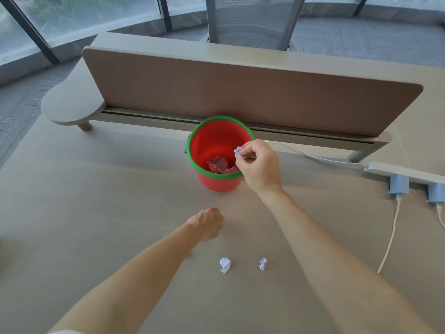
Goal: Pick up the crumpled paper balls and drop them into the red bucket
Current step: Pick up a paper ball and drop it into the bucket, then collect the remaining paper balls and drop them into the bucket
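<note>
The red bucket [218, 183] with a green rim stands on the desk in front of the brown divider. Crumpled paper [219, 164] lies at its bottom, tinted red. My right hand [258, 165] hovers over the bucket's right rim, pinching a small white paper ball [238, 150] between thumb and fingertips above the opening. My left hand [207, 224] rests on the desk in front of the bucket, fingers curled shut, nothing visible in it. Two more white paper balls lie near me: one [225, 265] between my forearms, another [263, 263] just to its right.
A brown divider panel [240, 92] runs across the desk behind the bucket. A white power strip [397, 171] with two grey plugs and white cables sits at the right. A small round shelf [72, 109] is at the left, a mesh chair [252, 20] beyond the divider.
</note>
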### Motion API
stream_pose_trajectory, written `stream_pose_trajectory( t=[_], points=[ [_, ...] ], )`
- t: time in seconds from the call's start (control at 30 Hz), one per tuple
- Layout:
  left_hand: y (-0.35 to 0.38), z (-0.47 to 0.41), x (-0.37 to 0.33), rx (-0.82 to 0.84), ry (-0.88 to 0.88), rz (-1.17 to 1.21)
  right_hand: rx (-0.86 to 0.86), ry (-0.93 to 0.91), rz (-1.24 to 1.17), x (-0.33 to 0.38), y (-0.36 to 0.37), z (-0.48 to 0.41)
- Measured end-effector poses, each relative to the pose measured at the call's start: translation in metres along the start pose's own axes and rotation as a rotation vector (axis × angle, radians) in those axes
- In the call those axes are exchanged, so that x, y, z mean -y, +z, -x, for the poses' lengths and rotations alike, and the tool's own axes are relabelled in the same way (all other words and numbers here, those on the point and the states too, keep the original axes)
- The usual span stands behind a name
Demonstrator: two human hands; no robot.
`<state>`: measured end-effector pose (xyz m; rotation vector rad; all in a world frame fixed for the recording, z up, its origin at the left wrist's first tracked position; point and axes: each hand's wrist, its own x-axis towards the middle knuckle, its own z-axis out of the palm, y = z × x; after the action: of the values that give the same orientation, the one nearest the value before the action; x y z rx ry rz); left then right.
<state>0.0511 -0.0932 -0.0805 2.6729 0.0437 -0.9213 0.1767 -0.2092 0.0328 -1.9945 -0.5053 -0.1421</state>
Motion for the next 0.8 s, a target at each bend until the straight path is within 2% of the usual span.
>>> stream_pose_trajectory(
  t=[0.2,0.33,0.5,0.57,0.63,0.7,0.8],
  points=[
    [-0.006,0.010,0.012,-0.063,-0.044,0.111,0.126,-0.035,0.136,-0.006,0.013,-0.014],
    [-0.009,0.017,0.014,-0.079,-0.041,0.140,0.140,-0.064,0.208,-0.007,0.011,-0.013],
    [-0.011,0.023,0.013,-0.093,-0.021,0.166,0.068,-0.109,0.207,0.001,0.004,-0.010],
    [-0.012,0.026,0.012,-0.106,-0.004,0.160,-0.021,-0.039,0.166,0.003,0.000,-0.007],
    [-0.016,0.029,0.012,-0.146,0.044,0.166,-0.128,0.114,0.120,-0.004,-0.006,0.000],
    [-0.022,0.036,0.011,-0.243,0.132,0.183,-0.158,0.249,0.136,-0.021,-0.013,0.015],
    [-0.032,0.046,0.009,-0.660,0.432,0.169,0.019,0.484,0.231,-0.057,-0.021,0.047]
  ],
)
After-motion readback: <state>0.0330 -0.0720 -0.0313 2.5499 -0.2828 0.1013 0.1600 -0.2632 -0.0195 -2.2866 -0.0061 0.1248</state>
